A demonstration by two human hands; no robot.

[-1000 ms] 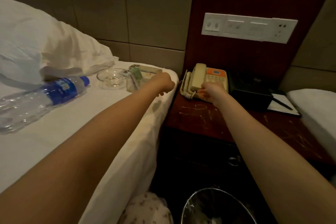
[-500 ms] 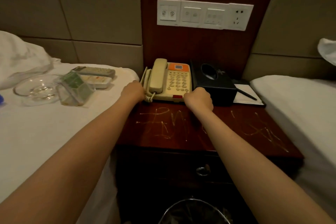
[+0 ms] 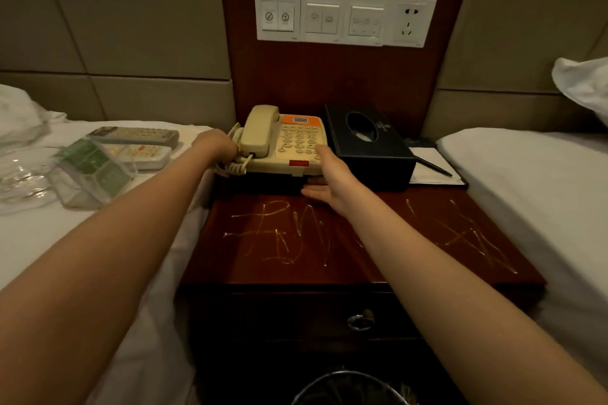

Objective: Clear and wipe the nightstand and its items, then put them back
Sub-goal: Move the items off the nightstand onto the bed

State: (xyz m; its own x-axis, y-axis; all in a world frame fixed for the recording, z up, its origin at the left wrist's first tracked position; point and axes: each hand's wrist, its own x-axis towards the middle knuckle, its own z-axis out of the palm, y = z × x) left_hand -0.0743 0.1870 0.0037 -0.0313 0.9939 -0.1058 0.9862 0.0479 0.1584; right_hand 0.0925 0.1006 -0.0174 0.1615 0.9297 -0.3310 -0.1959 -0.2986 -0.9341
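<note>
A dark wooden nightstand (image 3: 362, 256) with pale scribble marks on its top stands between two beds. At its back sits a beige telephone (image 3: 289, 145) with an orange panel. My left hand (image 3: 215, 145) curls round the phone's left edge by the coiled cord. My right hand (image 3: 329, 177) lies against the phone's right front corner, fingers straight along its side and thumb stretched under the front edge. A dark shadow shows beneath the phone's front. Right of the phone stand a black tissue box (image 3: 368, 148) and a notepad with a pen (image 3: 427, 168).
On the left bed (image 3: 65, 240) lie two remotes (image 3: 135, 135), a clear card stand with green cards (image 3: 92, 168) and a glass ashtray (image 3: 19, 174). A switch panel (image 3: 345, 18) is on the wall. A bin (image 3: 348, 388) stands below the drawer (image 3: 360, 320). Another bed (image 3: 526, 191) is on the right.
My left hand has moved from the bed to the phone's left edge. My right hand has opened from a fist and now lies along the phone's right side.
</note>
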